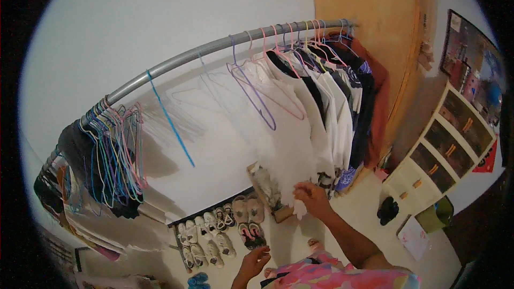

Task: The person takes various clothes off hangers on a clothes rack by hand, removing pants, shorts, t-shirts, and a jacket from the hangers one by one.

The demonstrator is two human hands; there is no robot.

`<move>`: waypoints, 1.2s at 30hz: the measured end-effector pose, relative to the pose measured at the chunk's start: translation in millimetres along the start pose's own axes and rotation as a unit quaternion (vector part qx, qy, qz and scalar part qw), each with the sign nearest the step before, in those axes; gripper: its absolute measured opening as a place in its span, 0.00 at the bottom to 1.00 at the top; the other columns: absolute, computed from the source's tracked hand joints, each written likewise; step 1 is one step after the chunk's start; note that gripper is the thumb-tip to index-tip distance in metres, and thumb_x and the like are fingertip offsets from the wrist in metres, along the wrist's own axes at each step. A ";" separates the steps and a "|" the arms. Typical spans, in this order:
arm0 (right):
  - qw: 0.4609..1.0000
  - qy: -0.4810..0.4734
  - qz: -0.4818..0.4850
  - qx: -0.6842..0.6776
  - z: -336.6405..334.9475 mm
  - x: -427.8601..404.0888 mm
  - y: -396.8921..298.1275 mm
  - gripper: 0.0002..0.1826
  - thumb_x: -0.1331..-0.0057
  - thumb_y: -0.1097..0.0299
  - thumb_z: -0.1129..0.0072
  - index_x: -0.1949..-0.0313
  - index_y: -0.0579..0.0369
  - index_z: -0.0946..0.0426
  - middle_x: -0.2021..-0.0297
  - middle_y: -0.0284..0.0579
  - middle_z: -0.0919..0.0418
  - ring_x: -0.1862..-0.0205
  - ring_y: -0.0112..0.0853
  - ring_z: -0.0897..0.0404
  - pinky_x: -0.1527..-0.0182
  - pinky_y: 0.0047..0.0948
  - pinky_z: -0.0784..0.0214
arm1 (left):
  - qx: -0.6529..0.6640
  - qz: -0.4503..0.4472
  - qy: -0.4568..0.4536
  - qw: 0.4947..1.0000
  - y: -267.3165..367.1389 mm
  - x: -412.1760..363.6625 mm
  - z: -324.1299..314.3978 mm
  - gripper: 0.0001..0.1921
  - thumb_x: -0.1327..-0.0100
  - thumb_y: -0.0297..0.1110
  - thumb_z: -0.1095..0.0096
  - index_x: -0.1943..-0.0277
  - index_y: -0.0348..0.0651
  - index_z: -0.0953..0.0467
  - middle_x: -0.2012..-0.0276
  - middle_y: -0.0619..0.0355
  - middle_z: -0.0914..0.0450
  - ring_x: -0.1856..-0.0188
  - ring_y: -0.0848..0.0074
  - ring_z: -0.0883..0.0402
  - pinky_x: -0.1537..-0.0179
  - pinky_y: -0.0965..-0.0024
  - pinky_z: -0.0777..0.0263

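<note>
With bent fingers, my right hand is at the lower edge of a long white garment that hangs on the rail; whether the fingers grip it is hard to tell. My left hand is low in the view, over the floor, fingers apart and holding nothing. A purple hanger with nothing on it hangs just in front of the white garment. Farther left on the metal rail hangs a blue hanger, seen edge-on. More shirts and a rust-red garment hang at the rail's right end.
Many bare hangers are bunched at the left beside dark clothes. Rows of shoes stand below the rail, near an open cardboard box. A drawer cabinet, a green bin and black shoes are at the right.
</note>
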State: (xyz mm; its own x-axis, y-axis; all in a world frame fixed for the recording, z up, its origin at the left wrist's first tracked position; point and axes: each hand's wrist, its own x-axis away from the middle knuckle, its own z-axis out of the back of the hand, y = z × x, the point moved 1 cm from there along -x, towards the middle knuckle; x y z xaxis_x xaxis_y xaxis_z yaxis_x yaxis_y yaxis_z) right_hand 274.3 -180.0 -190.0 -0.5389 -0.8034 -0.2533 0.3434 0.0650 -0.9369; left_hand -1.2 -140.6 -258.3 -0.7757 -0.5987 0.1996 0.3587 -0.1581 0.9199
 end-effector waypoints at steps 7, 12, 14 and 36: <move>0.986 0.026 0.123 -0.107 79.5 -58.7 -33.6 0.13 0.42 0.69 0.51 0.58 0.61 0.31 0.60 0.49 0.28 0.59 0.33 0.27 0.57 0.28 0.34 | 0.048 -0.052 0.050 0.996 96.3 -71.2 -44.5 0.17 0.43 0.32 0.44 0.51 0.35 0.33 0.59 0.51 0.26 0.58 0.69 0.25 0.58 0.70 0.32; 0.966 0.000 0.252 -0.049 83.7 -95.8 -52.2 0.21 0.42 0.72 0.50 0.49 0.60 0.40 0.52 0.54 0.35 0.51 0.40 0.34 0.50 0.32 0.40 | -0.041 -0.243 0.087 0.965 234.5 -121.9 -49.0 0.19 0.48 0.27 0.41 0.52 0.36 0.33 0.60 0.50 0.27 0.58 0.67 0.26 0.57 0.70 0.34; 0.961 -0.013 0.268 -0.075 78.5 -108.1 -47.0 0.28 0.43 0.72 0.50 0.44 0.61 0.47 0.50 0.57 0.38 0.48 0.47 0.37 0.45 0.36 0.47 | -0.111 -0.306 0.108 0.939 283.3 -138.5 -46.1 0.18 0.46 0.25 0.46 0.51 0.35 0.34 0.55 0.51 0.32 0.52 0.69 0.31 0.50 0.70 0.40; 0.976 -0.079 0.172 -0.106 59.0 -130.4 -43.6 0.08 0.45 0.69 0.49 0.69 0.62 0.32 0.77 0.54 0.29 0.76 0.43 0.28 0.73 0.34 0.37 | -0.130 -0.306 0.280 0.901 319.3 -260.6 46.5 0.19 0.48 0.33 0.40 0.53 0.42 0.32 0.58 0.58 0.29 0.55 0.75 0.33 0.51 0.71 0.42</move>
State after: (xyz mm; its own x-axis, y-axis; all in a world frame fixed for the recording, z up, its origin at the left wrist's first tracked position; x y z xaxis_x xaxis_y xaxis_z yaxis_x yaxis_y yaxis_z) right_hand 374.9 -113.0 -101.9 -0.2896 -0.7923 -0.5370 0.3074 0.4544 -0.8361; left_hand 291.4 1.5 -0.9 -0.5121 -0.6281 -0.5859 0.1198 -0.7277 0.6754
